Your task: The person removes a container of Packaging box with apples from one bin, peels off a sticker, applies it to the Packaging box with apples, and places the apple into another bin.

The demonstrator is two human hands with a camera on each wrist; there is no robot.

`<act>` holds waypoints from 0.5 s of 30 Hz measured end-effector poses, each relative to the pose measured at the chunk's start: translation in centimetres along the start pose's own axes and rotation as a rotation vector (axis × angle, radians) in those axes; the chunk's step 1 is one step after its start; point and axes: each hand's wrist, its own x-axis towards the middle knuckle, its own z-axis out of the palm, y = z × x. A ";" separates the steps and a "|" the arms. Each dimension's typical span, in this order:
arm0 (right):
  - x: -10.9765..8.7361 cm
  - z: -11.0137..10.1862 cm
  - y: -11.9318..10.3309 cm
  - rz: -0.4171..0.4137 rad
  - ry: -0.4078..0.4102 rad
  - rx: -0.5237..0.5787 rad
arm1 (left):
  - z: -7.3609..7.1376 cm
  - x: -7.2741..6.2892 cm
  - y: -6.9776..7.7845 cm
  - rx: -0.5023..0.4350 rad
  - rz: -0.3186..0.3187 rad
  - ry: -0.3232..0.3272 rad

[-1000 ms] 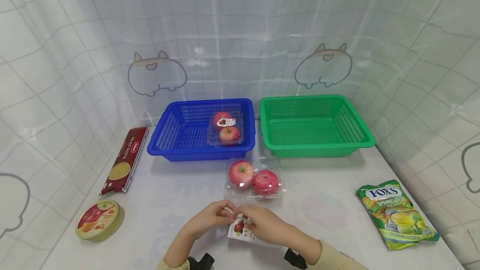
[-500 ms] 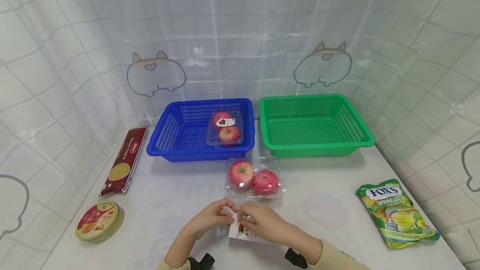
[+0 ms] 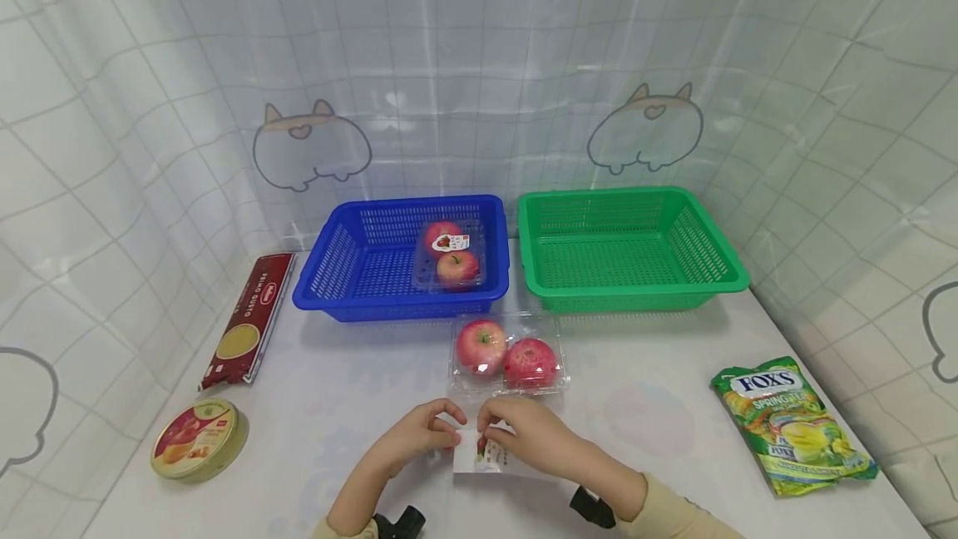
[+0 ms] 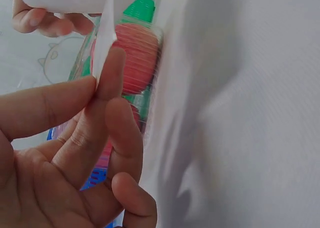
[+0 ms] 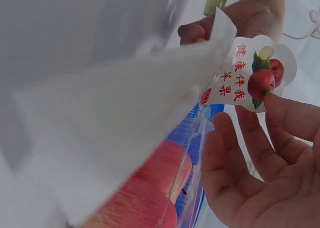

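In the head view my left hand (image 3: 419, 432) pinches the left end of a white backing sheet (image 3: 465, 457) between thumb and index finger. My right hand (image 3: 540, 436) pinches a sticker label (image 5: 239, 72), printed with red apples and red characters, by its apple end. That end stands free of the backing; in the right wrist view the white sheet angles away from it. Just beyond both hands sits a clear plastic box (image 3: 550, 327) with two red apples (image 3: 481, 348) inside. The left wrist view shows the white sheet (image 4: 105, 42) edge-on between my left thumb and index finger.
Behind stand a blue basket (image 3: 404, 312), holding another labelled box of apples (image 3: 458, 269), and a green basket (image 3: 636, 299). A red pasta packet (image 3: 254, 318) and a round tin (image 3: 198, 441) lie left, a green Fox's candy bag (image 3: 793, 427) right.
The label's apple end has come up off the white backing, where it lay flat a second ago. My right hand has shifted slightly right and away from my left hand.
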 end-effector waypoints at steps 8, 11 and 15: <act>-0.1 -0.6 -0.2 0.027 0.004 0.107 | 0.2 -0.2 -0.3 0.031 -0.008 0.036; 0.1 -1.0 -0.2 0.021 0.024 0.120 | 0.2 -0.3 -0.3 0.055 -0.004 0.046; 0.5 -2.1 -0.2 0.007 0.107 0.129 | 0.3 -0.3 -0.2 0.127 0.023 0.059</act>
